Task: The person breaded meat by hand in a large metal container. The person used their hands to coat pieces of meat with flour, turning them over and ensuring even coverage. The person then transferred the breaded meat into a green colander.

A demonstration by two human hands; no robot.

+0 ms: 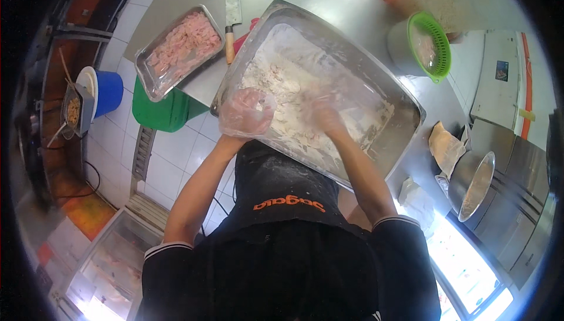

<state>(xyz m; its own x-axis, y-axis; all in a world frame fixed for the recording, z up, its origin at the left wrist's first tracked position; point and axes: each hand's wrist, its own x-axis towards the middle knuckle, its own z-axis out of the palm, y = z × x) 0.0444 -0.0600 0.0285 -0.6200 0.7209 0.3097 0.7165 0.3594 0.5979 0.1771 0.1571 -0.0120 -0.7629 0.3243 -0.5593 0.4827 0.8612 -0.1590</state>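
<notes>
My left hand (241,121) is at the near left of a large steel tray (399,139), closed on a translucent pinkish plastic item, a bag or container; I cannot tell which. My right hand (326,112) is low over the white flour (282,50) spread in this tray, blurred by motion, its fingers and anything in them unclear. Small clumps lie in the flour. A smaller steel tray (147,68) of raw pink meat pieces (188,39) rests to the left. Between the trays lies a cleaver (232,6) with a wooden handle, beside a red object (240,42).
A green colander in a pale bucket (399,47) stands at back right. A steel bowl (476,186) and paper packets (446,147) sit right. A green bin (158,115) and blue bucket (108,97) stand left. Glass-topped cases (111,256) flank me below.
</notes>
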